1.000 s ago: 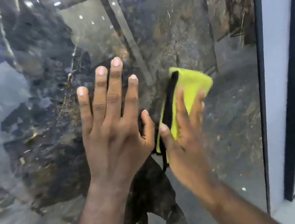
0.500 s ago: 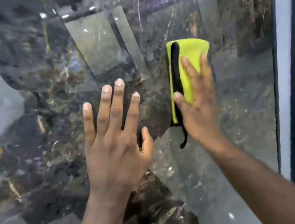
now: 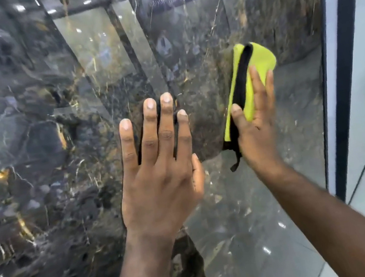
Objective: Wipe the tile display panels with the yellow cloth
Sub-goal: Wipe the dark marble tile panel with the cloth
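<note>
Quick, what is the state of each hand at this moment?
Left hand: open, flat on the tile panel.
Right hand: open, straight fingers pressing the yellow cloth against the panel.

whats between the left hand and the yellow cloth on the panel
Nothing but a bare strip of the dark glossy panel, seen in the head view, separates the left hand from the yellow cloth.

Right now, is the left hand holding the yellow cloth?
No, the right hand presses the yellow cloth on the panel; the left hand is bare.

folded yellow cloth (image 3: 254, 69) with black edge, flat against glossy dark marble panel (image 3: 54, 136)
</note>
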### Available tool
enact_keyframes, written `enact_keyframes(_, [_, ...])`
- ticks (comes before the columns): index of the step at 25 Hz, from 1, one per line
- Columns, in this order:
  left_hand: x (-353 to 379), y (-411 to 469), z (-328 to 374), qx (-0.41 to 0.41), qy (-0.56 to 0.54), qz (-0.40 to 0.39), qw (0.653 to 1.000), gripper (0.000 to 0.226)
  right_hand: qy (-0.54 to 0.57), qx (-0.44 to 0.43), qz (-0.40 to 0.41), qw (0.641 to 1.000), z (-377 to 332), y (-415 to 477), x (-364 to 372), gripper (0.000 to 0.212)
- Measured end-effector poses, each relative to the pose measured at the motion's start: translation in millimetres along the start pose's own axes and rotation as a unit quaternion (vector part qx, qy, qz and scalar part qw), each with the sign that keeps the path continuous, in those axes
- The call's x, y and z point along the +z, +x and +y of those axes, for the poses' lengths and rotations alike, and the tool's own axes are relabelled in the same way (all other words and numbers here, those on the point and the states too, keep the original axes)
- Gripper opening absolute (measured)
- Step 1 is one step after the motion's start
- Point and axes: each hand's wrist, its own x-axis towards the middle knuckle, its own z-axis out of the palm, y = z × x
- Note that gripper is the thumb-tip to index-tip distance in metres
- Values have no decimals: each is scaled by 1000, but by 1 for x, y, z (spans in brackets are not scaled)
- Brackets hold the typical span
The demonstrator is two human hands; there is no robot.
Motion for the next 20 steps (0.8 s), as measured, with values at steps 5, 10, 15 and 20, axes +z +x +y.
enact_keyframes(5, [1,1,2,-4,17,-9,1000,71,35,62,-65,995,-29,-65,17,78])
enact_keyframes(10, [-1,0,4,-8,26,-9,1000,74,33,-42,-62,997,-12,23,-8,73])
enact_keyframes(15, [1,1,6,-7,37,-5,999,73,14,102,-72,992,-5,-71,-2,79])
enact_keyframes(20, [-17,-13,-9,-44,18,-13,999,67,14,-85,-77,993,-42,-4,8,74])
